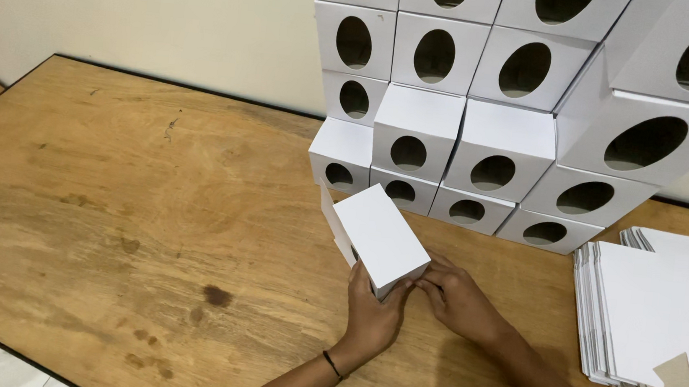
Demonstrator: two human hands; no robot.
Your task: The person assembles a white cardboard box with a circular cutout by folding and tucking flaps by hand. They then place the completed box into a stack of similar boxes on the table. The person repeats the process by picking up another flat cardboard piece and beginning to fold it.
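A white cardboard box [379, 233] rests on the wooden table [108, 196] in front of me, tilted with one long face up. My left hand [371, 314] grips its near end from below and the side. My right hand [456, 299] touches the same near end with its fingertips, pressing at the box's edge. A dark band circles my left wrist.
A tall stack of folded white boxes with oval holes [496, 107] stands against the wall behind. A pile of flat white box blanks [661, 316] lies at the right. The table's left edge [0, 93] and near-left edge border lower floor.
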